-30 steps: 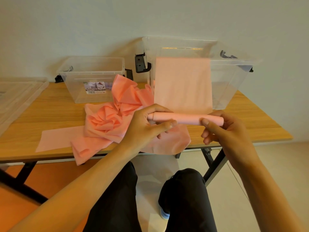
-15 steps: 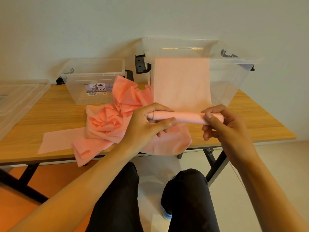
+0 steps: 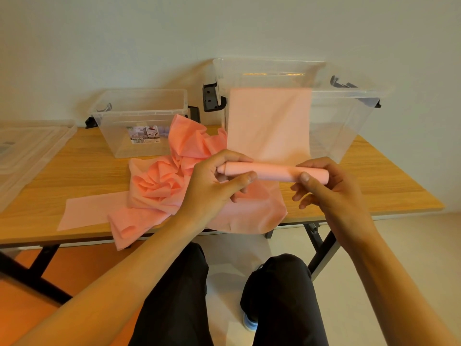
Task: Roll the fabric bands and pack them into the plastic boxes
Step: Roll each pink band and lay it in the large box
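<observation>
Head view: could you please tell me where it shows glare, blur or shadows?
Head view: a glare streak on the far wall of the large box; head view: the top edge of the hanging band is smeared, the left hand and right hand sharp; head view: soft shadows on the wall.

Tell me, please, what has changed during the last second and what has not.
Little. The left hand and right hand kept gripping and turning the pink roll; it rose slightly toward the large box, so the flat unrolled part got slightly shorter. Nothing was let go. The crumpled bands, small box and table stayed put.
</observation>
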`<state>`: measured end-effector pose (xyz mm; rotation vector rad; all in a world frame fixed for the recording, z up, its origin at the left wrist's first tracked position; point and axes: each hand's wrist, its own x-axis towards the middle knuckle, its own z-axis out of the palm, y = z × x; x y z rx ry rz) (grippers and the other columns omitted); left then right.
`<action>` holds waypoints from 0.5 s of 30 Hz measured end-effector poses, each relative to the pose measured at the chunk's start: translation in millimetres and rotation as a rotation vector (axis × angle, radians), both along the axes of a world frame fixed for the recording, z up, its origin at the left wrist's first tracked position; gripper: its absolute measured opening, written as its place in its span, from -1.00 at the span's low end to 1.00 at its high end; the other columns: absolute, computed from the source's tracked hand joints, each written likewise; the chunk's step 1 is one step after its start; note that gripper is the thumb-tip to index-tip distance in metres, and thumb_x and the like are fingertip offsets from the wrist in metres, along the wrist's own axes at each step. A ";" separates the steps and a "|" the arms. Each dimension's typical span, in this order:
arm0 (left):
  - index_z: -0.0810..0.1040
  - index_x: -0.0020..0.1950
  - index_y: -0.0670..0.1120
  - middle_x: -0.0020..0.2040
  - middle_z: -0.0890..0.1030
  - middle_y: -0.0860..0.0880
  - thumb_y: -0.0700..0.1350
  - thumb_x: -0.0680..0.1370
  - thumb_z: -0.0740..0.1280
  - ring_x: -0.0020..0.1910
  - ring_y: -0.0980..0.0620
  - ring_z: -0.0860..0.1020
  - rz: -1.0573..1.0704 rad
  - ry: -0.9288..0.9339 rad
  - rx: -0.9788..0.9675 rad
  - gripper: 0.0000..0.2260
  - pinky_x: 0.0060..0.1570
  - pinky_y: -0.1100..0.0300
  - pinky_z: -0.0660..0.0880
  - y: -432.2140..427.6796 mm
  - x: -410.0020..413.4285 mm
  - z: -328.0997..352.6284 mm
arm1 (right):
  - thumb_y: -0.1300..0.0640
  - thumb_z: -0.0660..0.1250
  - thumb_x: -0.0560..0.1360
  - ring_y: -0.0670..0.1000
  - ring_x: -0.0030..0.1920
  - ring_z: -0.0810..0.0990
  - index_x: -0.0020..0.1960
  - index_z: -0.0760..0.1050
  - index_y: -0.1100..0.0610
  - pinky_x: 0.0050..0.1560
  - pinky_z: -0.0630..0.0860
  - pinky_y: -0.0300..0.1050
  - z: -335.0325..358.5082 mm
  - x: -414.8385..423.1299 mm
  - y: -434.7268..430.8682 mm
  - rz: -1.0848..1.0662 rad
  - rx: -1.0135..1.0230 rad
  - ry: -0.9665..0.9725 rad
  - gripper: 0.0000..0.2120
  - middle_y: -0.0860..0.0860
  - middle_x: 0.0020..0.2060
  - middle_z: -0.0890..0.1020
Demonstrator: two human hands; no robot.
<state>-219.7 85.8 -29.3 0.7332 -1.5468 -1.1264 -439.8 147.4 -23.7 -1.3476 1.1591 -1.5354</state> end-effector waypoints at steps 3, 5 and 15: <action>0.62 0.08 -0.18 -0.21 0.66 0.02 -0.29 0.51 0.47 -0.34 0.03 0.62 0.002 -0.001 0.001 -0.84 -0.43 0.20 0.51 -0.1 0.5 0.0 | 0.19 0.47 0.43 0.10 -0.22 0.64 0.15 0.57 0.23 -0.29 0.60 -0.12 0.5 0.2 0.3 0.019 0.003 0.001 -0.69 0.17 -0.12 0.69; 0.62 0.06 -0.18 -0.22 0.65 0.00 -0.28 0.51 0.47 -0.32 0.01 0.62 -0.014 -0.009 -0.004 -0.86 -0.44 0.18 0.51 -0.6 2.0 0.8 | 0.17 0.47 0.43 0.10 -0.26 0.63 0.09 0.57 0.27 -0.30 0.59 -0.13 0.5 0.4 0.3 0.019 0.008 0.004 -0.72 0.18 -0.20 0.68; 0.65 0.02 -0.19 -0.25 0.65 -0.02 -0.33 0.50 0.47 -0.38 0.03 0.58 0.028 0.029 0.006 -0.86 -0.46 0.22 0.49 -4.3 3.4 2.9 | 0.22 0.47 0.42 0.11 -0.28 0.61 0.12 0.55 0.23 -0.34 0.60 -0.10 3.5 2.3 -1.1 0.001 -0.042 0.009 -0.71 0.14 -0.18 0.67</action>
